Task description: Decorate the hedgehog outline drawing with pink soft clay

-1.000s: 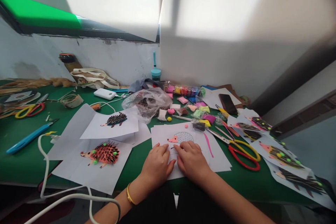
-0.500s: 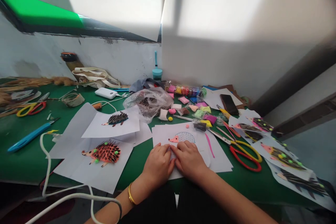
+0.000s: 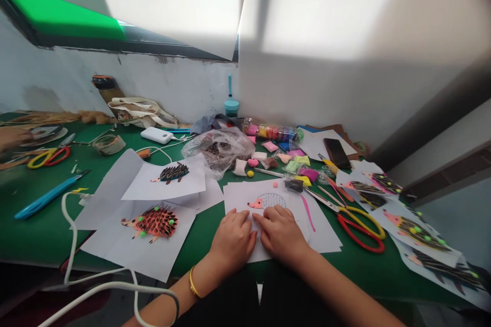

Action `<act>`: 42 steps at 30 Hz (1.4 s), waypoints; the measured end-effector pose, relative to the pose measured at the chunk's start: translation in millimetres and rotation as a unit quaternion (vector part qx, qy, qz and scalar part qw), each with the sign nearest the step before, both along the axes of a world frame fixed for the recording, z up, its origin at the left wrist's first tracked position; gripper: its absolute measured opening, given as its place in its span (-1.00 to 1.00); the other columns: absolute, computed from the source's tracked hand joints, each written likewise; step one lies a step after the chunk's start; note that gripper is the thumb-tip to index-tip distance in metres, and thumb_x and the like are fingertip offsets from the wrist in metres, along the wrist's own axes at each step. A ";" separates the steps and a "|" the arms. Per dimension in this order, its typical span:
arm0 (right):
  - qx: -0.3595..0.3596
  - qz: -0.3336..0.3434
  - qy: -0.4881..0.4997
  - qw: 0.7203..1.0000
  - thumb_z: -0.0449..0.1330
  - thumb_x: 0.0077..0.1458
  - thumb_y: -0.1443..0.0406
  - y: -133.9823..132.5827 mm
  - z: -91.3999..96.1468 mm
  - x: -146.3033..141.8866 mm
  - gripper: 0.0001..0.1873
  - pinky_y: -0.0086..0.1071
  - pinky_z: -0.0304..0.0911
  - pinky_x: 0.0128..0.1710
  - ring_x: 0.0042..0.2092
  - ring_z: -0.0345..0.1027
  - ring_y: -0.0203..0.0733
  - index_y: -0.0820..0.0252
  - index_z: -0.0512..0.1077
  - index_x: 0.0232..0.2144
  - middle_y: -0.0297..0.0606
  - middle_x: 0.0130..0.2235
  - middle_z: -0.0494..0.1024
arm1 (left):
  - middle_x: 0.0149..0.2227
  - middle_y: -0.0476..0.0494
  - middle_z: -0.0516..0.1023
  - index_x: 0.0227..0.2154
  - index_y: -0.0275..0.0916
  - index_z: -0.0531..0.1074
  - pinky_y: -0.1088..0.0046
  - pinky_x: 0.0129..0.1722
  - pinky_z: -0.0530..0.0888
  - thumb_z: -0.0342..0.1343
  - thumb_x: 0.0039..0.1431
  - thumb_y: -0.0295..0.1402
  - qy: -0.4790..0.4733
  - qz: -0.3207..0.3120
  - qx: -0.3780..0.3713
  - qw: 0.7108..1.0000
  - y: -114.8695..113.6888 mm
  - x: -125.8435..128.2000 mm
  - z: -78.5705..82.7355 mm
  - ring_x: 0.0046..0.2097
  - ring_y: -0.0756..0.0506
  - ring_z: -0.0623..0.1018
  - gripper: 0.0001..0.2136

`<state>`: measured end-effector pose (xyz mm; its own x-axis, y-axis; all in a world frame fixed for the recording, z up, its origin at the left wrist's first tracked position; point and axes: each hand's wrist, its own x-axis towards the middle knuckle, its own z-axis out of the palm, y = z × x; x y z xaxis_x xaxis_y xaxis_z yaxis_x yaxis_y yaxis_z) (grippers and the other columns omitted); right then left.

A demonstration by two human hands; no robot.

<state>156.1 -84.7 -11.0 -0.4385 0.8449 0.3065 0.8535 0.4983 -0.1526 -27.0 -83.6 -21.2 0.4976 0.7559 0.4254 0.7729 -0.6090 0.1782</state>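
A sheet of white paper (image 3: 240,191) lies before me with a hedgehog picture (image 3: 271,201) on it: a pink face with a dark eye and nose, and a blue-patterned body. My left hand (image 3: 235,237) rests on the paper's lower left part, fingers forward and thumb apart. My right hand (image 3: 282,232) lies just below the hedgehog, its index finger stretched towards the left hand. A narrow gap separates the two hands. Whatever is under the fingertips is hidden. A pink strip (image 3: 308,213) lies right of my right hand, and a small pink ball (image 3: 275,184) above the hedgehog.
Scissors (image 3: 360,227) with red and yellow handles lie to the right, near finished hedgehog pictures (image 3: 418,232). More hedgehog sheets (image 3: 151,222), a blue-handled tool (image 3: 48,196) and a white cable (image 3: 71,245) are left. Clay packets (image 3: 307,173) lie behind. Another person's hand (image 3: 13,138) shows far left.
My hands have moved slightly apart from each other, with the right index fingertip drawn back from the left hand. The other person's hand at far left has come further into view.
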 end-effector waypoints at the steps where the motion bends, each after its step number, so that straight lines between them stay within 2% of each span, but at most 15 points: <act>1: -0.002 0.006 -0.007 1.000 0.20 0.13 0.28 -0.9 -0.5 0.3 -0.61 -0.22 0.00 -0.13 -0.14 0.21 -0.09 0.03 0.45 0.04 -0.24 -0.21 0.48 | -0.02 -0.27 0.54 -0.21 -0.28 0.51 0.05 0.10 0.44 0.08 0.18 -0.39 -0.001 0.001 0.000 1.000 0.0 0.0 -0.1 -0.01 -0.23 0.53 -0.83; 6: -0.003 0.011 -0.018 1.000 0.21 0.13 0.27 -7.6 0.2 8.0 -0.72 -0.22 -0.02 -0.14 -0.15 0.20 -0.11 0.01 0.51 -0.08 -0.25 -0.23 0.47 | -0.03 -0.26 0.54 -0.24 -0.25 0.52 0.05 0.09 0.44 0.08 0.18 -0.39 -0.002 0.001 0.003 1.000 0.0 0.6 -0.2 -0.02 -0.23 0.53 -0.85; 14: -0.006 0.000 -0.042 0.999 0.20 0.14 0.23 3.3 1.0 -1.5 -0.52 -0.18 -0.04 -0.11 -0.11 0.20 -0.06 0.03 0.39 0.12 -0.20 -0.17 0.49 | -0.03 -0.22 0.55 -0.18 -0.26 0.51 0.07 0.12 0.41 0.08 0.18 -0.40 -0.001 0.000 0.001 1.000 0.8 0.7 0.7 -0.03 -0.21 0.52 -0.82; 20: -0.006 -0.001 -0.015 1.000 0.19 0.13 0.28 -3.1 1.9 8.2 -0.64 -0.22 -0.02 -0.14 -0.15 0.21 -0.10 0.01 0.49 0.01 -0.23 -0.21 0.49 | -0.04 -0.24 0.55 -0.24 -0.25 0.51 0.05 0.13 0.39 0.09 0.19 -0.38 0.002 -0.002 0.005 1.000 0.6 0.9 2.2 -0.01 -0.22 0.53 -0.85; 28: -0.032 -0.021 0.036 0.999 0.13 0.14 0.37 -4.8 7.1 14.1 -0.58 -0.22 0.04 -0.11 -0.15 0.24 -0.08 0.10 0.46 0.06 -0.20 -0.22 0.49 | -0.05 -0.17 0.57 -0.18 -0.23 0.50 0.07 0.20 0.30 0.08 0.20 -0.38 -0.009 -0.007 -0.014 1.000 0.2 1.0 1.8 0.00 -0.19 0.51 -0.83; 35: -0.034 -0.016 -0.015 0.999 0.19 0.12 0.28 0.0 1.6 3.8 -0.49 -0.18 0.00 -0.09 -0.09 0.22 -0.04 0.04 0.37 0.15 -0.19 -0.14 0.48 | -0.07 -0.17 0.56 -0.18 -0.23 0.49 0.09 0.20 0.27 0.08 0.20 -0.37 -0.005 -0.003 -0.016 1.000 -0.1 1.3 1.3 -0.01 -0.18 0.51 -0.83; 38: -0.017 -0.009 -0.030 0.999 0.19 0.14 0.25 -0.1 1.1 3.3 -0.57 -0.18 -0.02 -0.12 -0.12 0.22 -0.05 0.03 0.42 0.09 -0.21 -0.19 0.49 | -0.06 -0.17 0.56 -0.18 -0.23 0.49 0.09 0.21 0.27 0.07 0.21 -0.37 -0.003 -0.002 -0.015 1.000 0.3 1.2 0.6 -0.01 -0.18 0.51 -0.83; 42: -0.007 -0.006 -0.006 1.000 0.16 0.17 0.27 -3.9 4.5 9.1 -0.81 -0.21 -0.03 -0.13 -0.16 0.22 -0.10 0.03 0.54 -0.18 -0.25 -0.27 0.47 | -0.07 -0.16 0.56 -0.22 -0.24 0.48 0.09 0.21 0.25 0.08 0.21 -0.37 0.002 -0.002 -0.014 1.000 0.6 1.5 0.2 -0.01 -0.18 0.51 -0.86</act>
